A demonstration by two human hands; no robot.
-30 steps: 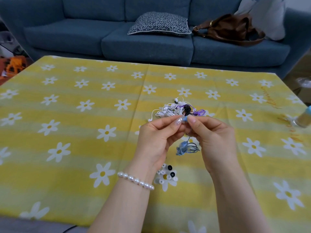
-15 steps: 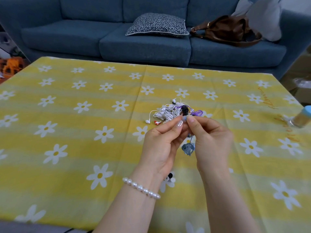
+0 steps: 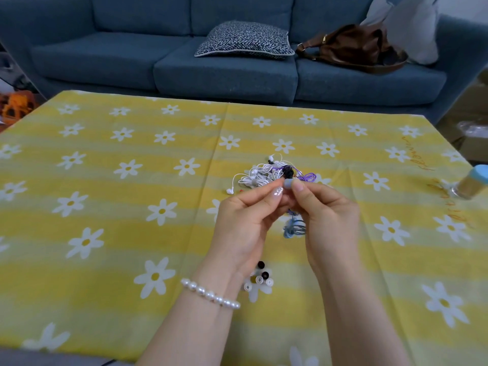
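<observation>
As fingertips (image 3: 277,192) meet, hands (image 3: 245,223) (image 3: 330,220) pinch blue earbud (image 3: 287,183) — cable (image 3: 294,229) dangling.

A: Entry one: a yellow daisy-print tablecloth (image 3: 105,207) is covering the table. A tangle of white, purple and black earphones (image 3: 266,175) is lying near its middle.

B: Noted. Loose ear tips (image 3: 260,280), white and black, are sitting clustered nearer this edge.

A: A blue-capped bottle (image 3: 472,184) is sitting at the right edge.

B: Behind, a blue sofa (image 3: 105,56) is carrying a patterned cushion (image 3: 245,40) lying flat, with a brown bag (image 3: 353,48) slumping just beside it and a pale pillow (image 3: 412,27) leaning in the corner. Something orange (image 3: 15,104) is showing far left, too blurred to identify.
</observation>
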